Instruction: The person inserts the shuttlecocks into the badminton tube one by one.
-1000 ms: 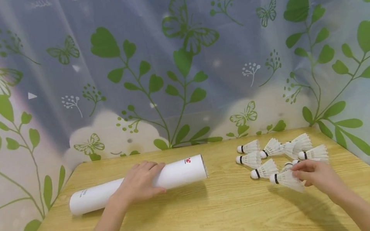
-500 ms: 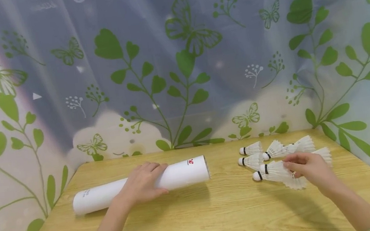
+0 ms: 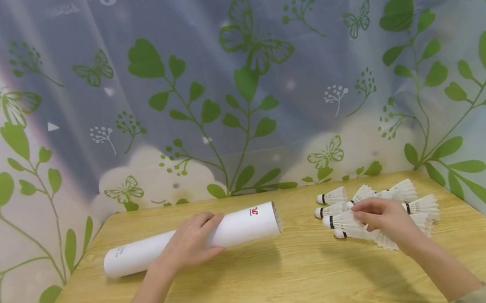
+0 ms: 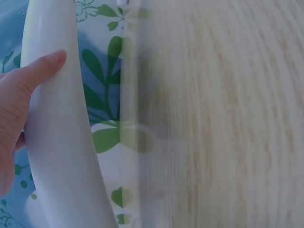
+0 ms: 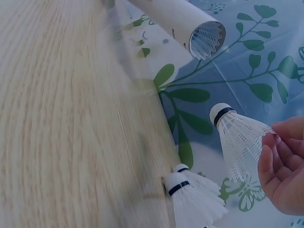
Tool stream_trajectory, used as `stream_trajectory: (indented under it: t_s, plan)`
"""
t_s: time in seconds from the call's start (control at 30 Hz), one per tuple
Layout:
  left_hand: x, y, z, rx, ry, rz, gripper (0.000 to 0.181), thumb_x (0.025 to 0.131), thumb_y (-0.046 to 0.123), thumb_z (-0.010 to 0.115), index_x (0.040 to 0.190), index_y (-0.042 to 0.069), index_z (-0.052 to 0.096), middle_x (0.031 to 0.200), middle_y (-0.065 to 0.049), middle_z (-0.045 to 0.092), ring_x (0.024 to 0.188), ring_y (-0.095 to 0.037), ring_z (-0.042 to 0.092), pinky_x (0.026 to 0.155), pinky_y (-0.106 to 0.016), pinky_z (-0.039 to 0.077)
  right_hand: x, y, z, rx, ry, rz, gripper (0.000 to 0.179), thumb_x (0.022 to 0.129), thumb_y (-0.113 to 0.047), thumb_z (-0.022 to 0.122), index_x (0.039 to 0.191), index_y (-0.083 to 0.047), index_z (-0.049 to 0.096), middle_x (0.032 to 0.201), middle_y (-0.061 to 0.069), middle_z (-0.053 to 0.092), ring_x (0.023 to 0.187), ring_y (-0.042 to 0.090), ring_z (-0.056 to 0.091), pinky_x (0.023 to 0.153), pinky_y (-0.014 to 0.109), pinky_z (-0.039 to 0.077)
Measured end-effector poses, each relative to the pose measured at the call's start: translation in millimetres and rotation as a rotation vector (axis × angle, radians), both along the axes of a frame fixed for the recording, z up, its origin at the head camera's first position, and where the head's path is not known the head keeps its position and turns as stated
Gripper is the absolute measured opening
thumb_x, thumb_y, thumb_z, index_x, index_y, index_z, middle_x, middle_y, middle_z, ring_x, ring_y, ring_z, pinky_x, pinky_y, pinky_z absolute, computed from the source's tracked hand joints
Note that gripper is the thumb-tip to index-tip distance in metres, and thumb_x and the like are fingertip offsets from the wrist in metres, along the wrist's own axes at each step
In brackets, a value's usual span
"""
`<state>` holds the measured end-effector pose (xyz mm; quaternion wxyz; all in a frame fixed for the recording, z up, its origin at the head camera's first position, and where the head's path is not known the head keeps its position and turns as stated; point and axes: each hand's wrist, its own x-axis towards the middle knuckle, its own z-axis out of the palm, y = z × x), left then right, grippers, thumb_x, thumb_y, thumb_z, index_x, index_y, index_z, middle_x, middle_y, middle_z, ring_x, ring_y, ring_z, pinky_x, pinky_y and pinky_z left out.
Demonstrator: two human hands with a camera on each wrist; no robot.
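Note:
My left hand (image 3: pixel 194 239) grips a long white shuttlecock tube (image 3: pixel 245 225) around its middle, thumb on the near side. The tube lies slantwise, its end with the red logo pointing right. In the right wrist view that end is open, and a shuttlecock's skirt (image 5: pixel 207 40) shows inside it. Between thumb and fingers, my right hand (image 3: pixel 388 222) pinches one white shuttlecock (image 5: pixel 240 142) by the edge of its skirt. Its cork, banded in black, points left toward the tube. This shuttlecock is held up over the other shuttlecocks (image 3: pixel 424 207).
Several loose shuttlecocks lie in a cluster on the right of the wooden table (image 3: pixel 261 292), most with corks facing left; my right hand hides part of them. Behind the table hangs a curtain (image 3: pixel 196 75) printed with green leaves and butterflies.
My right hand has lifted the pinched shuttlecock and carried it left across the cluster. My left hand keeps its grip on the tube; the head view has shifted slightly.

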<state>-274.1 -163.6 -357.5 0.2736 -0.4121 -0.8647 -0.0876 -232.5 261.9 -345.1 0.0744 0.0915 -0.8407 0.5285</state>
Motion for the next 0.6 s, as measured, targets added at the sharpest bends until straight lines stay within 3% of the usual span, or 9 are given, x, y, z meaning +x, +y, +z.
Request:
stream_trajectory:
  t_s: [0.13,0.33,0.6]
  plan:
    - [-0.4,2.4,-2.9,-0.009,0.030,-0.022,0.069,0.069,0.034,0.081,0.125,0.004,0.055,0.109,-0.012,0.059,0.093,-0.026,0.058,0.078,-0.040,0.051,-1.9,-10.9,2.4,-0.014,-0.008,0.004,0.030,0.090,-0.016,0.061,0.108,0.008,0.060,0.094,0.009,0.066,0.075,0.013,0.058,0.065,0.031,0.053]
    - [1.0,8.5,-6.4,-0.042,0.089,0.013,0.072,0.068,0.036,0.080,0.124,0.000,0.053,0.118,-0.015,0.058,0.104,-0.031,0.056,0.087,-0.044,0.048,-6.0,-25.2,5.7,-0.030,-0.008,0.014,0.029,0.090,-0.015,0.061,0.109,0.007,0.060,0.093,0.008,0.066,0.074,0.013,0.057,0.067,0.034,0.053]
    - [1.4,13.9,-7.5,-0.083,0.225,0.032,0.078,0.065,0.039,0.082,0.125,-0.002,0.051,0.118,-0.015,0.059,0.101,-0.029,0.058,0.079,-0.041,0.050,-11.3,-44.7,13.2,-0.065,-0.001,0.040,0.029,0.090,-0.016,0.062,0.108,0.006,0.061,0.085,0.003,0.064,0.072,0.015,0.056,0.065,0.031,0.051]
